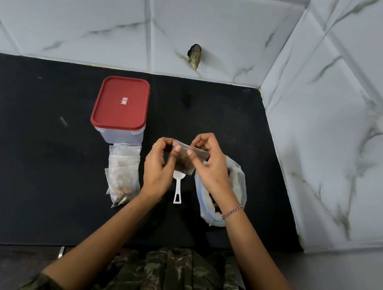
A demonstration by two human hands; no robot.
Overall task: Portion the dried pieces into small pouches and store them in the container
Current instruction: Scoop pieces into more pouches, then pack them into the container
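Note:
A small clear pouch [184, 162] with brown dried pieces in its bottom hangs above the black counter, held at its top edge by both hands. My left hand [157, 167] pinches the pouch's left top corner. My right hand [209, 166] pinches the top strip on the right. Several filled pouches [122, 175] lie in a pile left of my hands. Behind the pile stands a clear container [120, 133] with its red lid [121, 103] on. A large open bag [233, 190] with dried pieces sits under my right wrist. A white scoop [178, 191] lies between my hands.
The black counter [32, 142] runs to a marbled tile wall at the back and on the right. A dark stub [194, 56] sticks out of the back wall. The counter's front edge [0, 248] is near my body.

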